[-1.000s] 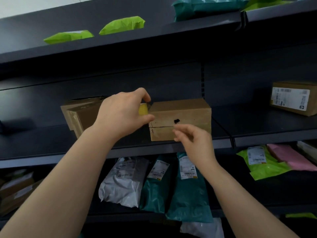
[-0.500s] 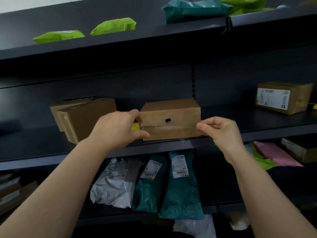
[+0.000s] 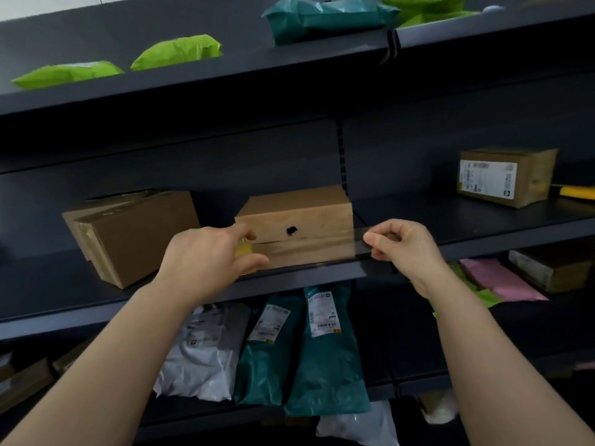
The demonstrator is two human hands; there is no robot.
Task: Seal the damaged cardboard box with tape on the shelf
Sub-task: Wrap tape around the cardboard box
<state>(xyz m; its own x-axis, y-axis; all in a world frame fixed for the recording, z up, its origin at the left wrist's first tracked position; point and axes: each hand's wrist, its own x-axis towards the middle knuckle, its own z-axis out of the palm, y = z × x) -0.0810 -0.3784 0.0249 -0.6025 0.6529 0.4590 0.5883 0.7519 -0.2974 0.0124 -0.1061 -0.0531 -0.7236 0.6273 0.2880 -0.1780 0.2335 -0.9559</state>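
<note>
The damaged cardboard box (image 3: 309, 207) stands on the middle shelf (image 3: 483, 220), with a dark hole in its front face. A strip of clear tape (image 3: 306, 251) stretches across the lower front of the box. My left hand (image 3: 209, 252) grips a yellow tape roll (image 3: 243, 251) at the box's left end. My right hand (image 3: 402, 246) pinches the free end of the tape just past the box's right edge.
A second brown box (image 3: 135, 233) sits left of the damaged one. A labelled box (image 3: 505, 175) and a yellow tool (image 3: 576, 191) lie at the right. Green and teal mailer bags fill the top and bottom shelves.
My right hand has drawn the tape rightward across the box front, from its middle to past its right edge. My left hand dropped with the roll to the box's lower left.
</note>
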